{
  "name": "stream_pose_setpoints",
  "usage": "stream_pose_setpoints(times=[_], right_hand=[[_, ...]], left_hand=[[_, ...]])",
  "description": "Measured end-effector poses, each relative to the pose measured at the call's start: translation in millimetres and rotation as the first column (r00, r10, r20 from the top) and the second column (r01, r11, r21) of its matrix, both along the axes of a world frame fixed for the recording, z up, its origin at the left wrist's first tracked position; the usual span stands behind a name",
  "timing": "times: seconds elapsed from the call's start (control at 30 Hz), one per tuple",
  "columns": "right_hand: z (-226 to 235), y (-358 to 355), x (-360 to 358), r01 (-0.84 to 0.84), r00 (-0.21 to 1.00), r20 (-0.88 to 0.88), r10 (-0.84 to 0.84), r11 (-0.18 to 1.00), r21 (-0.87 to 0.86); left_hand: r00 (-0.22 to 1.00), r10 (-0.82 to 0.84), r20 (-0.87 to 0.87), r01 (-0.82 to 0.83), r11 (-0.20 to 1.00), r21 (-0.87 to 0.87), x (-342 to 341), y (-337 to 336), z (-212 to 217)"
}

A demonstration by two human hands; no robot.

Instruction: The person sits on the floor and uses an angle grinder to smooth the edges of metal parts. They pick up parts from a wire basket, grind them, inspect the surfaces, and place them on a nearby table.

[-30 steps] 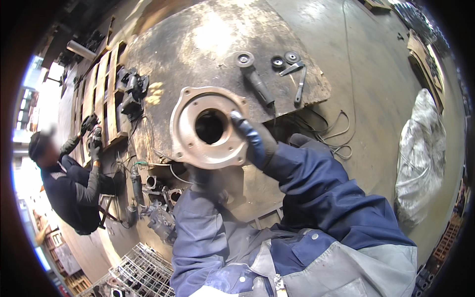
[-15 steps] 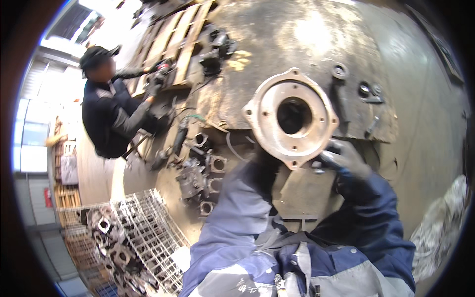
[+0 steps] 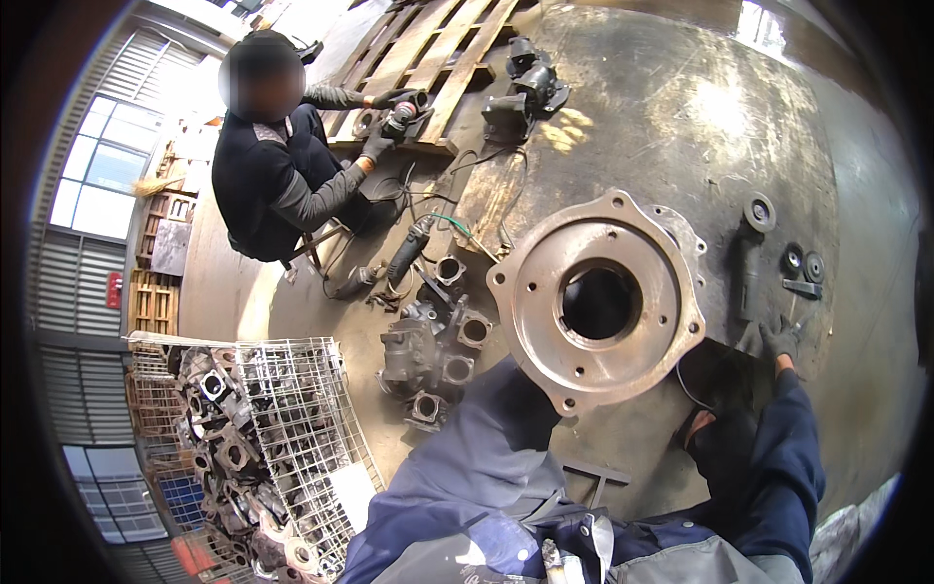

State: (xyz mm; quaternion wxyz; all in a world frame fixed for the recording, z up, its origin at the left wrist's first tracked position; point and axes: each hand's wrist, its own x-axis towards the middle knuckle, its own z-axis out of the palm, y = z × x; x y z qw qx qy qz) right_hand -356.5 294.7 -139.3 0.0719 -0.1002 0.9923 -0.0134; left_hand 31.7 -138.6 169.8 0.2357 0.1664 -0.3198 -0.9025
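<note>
A large round metal flange (image 3: 530, 326) with bolt ears and a dark central bore stands in front of me, at the near edge of the work board. Behind its far right rim another flanged part (image 3: 689, 237) shows. My right hand (image 3: 778, 341), in a grey glove, is stretched out to the board's near right corner. Its fingers close about a slim metal tool (image 3: 798, 321), which they mostly cover. Just beyond lie small round parts (image 3: 795, 257) and a dark tube-like piece with a ring end (image 3: 751, 268). My left hand does not show.
At far left a seated co-worker (image 3: 282, 165) holds a power tool (image 3: 400, 119) over a pallet (image 3: 443, 58). Cables, a grinder (image 3: 409, 251) and metal castings (image 3: 413, 350) lie left of the flange. A wire basket (image 3: 316, 428) of castings stands near left.
My right hand has left the flange's lower right side and reached out to the slim tool at the right. The view has shifted, so the surroundings sit differently in the frame.
</note>
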Motion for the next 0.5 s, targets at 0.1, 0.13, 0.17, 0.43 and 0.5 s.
stream_pose_setpoints(times=[0.1,0.13,0.17,0.43,0.5], right_hand=[[-6.9,-0.3,-11.0,0.17,0.978,0.11,-0.18,0.981,0.089],[-8.6,5.5,-17.5,0.241,0.949,0.198,-0.245,0.97,0.041],[-12.6,14.2,-23.8,0.324,0.915,0.252,-0.314,0.946,0.0],[-54.7,65.5,-55.0,0.626,0.768,0.377,-0.518,0.482,-0.613],[-17.4,60.0,-59.5,0.545,0.831,0.395,-0.392,0.431,-0.719]], left_hand=[[1.0,0.016,0.009,-0.016,1.0,0.009,-3.2,-7.0,-3.9],[1.0,0.022,0.016,-0.022,1.0,0.005,-3.8,-8.9,-4.8],[0.999,0.025,0.02,-0.026,1.0,0.008,-4.2,-9.3,-5.9],[0.998,0.042,0.037,-0.041,0.998,-0.04,1.6,-1.5,-7.3],[0.998,0.044,0.041,-0.041,0.997,-0.06,1.5,4.5,-6.7]])
